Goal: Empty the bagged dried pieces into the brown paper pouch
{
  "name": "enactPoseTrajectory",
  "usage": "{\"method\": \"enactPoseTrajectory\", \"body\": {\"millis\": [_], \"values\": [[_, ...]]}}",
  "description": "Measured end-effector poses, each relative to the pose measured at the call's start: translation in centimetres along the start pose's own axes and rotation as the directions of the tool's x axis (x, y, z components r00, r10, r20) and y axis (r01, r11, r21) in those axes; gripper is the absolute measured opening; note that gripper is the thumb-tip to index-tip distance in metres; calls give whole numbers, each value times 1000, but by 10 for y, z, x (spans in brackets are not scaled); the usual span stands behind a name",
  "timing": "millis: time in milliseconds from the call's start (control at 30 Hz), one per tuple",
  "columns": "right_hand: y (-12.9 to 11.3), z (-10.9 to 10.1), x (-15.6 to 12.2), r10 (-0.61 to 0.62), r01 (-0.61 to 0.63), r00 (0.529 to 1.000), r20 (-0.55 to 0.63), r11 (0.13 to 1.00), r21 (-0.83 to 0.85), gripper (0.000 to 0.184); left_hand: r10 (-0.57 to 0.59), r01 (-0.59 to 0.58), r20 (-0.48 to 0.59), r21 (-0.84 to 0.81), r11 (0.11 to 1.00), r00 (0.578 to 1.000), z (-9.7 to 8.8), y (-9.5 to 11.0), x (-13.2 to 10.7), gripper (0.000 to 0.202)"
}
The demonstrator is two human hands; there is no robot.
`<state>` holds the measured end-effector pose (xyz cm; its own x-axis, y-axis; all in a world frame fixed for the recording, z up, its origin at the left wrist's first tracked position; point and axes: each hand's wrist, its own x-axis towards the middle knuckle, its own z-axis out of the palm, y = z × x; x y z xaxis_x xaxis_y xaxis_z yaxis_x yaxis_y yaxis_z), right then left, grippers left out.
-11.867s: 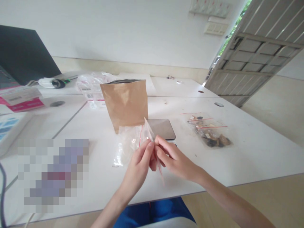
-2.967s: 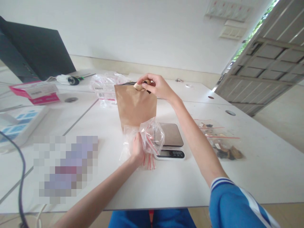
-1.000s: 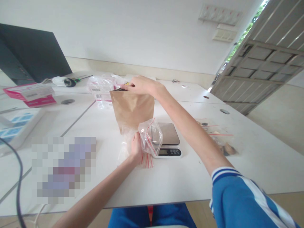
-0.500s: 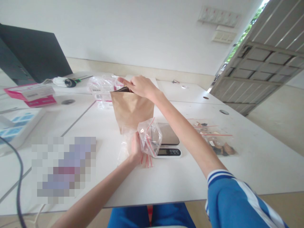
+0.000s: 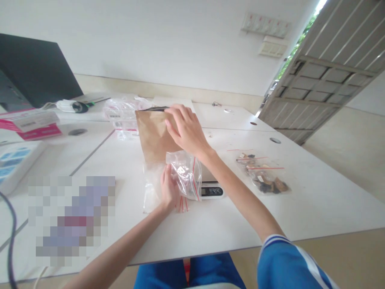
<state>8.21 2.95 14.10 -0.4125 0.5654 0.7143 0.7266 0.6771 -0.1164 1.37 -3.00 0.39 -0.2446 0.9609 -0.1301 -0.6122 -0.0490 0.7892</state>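
Around the opened zip-lock bag [image 5: 184,170] as centre, the left hand [image 5: 169,186] grips it at 8 o'clock, over further flat plastic bags [image 5: 152,194]. The paper pouch [image 5: 153,134] stands just behind at 11, the right hand [image 5: 188,130] at 12 by its mouth. The digital scale [image 5: 212,191] sits at 4, partly behind the bag. Filled zip-lock bags [image 5: 266,182] lie at 3 on the table [image 5: 325,196]; plastic-wrapped boxes [image 5: 122,116] lie between 10 and 11, the monitor [image 5: 39,70] farther at 10.
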Motion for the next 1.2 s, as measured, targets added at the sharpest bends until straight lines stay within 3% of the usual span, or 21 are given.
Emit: {"method": "enactPoseTrajectory", "body": {"millis": [67,133,200,267,433,567,633,733,833,933,1067,1200], "values": [[1,-10,-31,89,-91,996,29,991,95,28,80,-80,-4,-16,997,997,0,1,-2,28],[5,-20,-61,200,-222,971,130,958,181,30,112,-111,28,-13,994,993,1,3,-4,29],[13,-30,-85,306,-376,915,264,883,280,29,129,-133,79,54,990,989,2,5,-6,31],[23,-38,-102,391,-499,860,328,779,380,27,142,-164,145,154,974,979,3,7,-9,34],[38,-49,-119,575,-601,777,254,561,569,29,20,-120,312,305,945,950,5,14,-17,39],[26,-43,-136,669,-630,704,240,432,646,42,99,-177,260,300,937,960,8,22,-22,38],[13,-36,-148,632,-654,695,343,356,668,53,167,-226,212,291,930,963,10,28,-23,38],[-9,-26,-163,471,-680,708,527,249,690,60,207,-265,203,325,908,957,11,39,-26,37],[-24,-20,-165,430,-711,666,609,120,692,43,250,-337,246,437,834,937,8,54,-27,36],[-33,-18,-157,367,-720,649,666,13,694,37,306,-404,264,609,682,915,-2,71,-26,34],[-38,-11,-151,301,-718,642,705,-88,691,43,237,-367,280,734,571,930,-19,87,-19,36],[-36,-6,-161,314,-743,611,727,-90,663,45,161,-322,280,796,513,947,-33,92,-11,34]]}}
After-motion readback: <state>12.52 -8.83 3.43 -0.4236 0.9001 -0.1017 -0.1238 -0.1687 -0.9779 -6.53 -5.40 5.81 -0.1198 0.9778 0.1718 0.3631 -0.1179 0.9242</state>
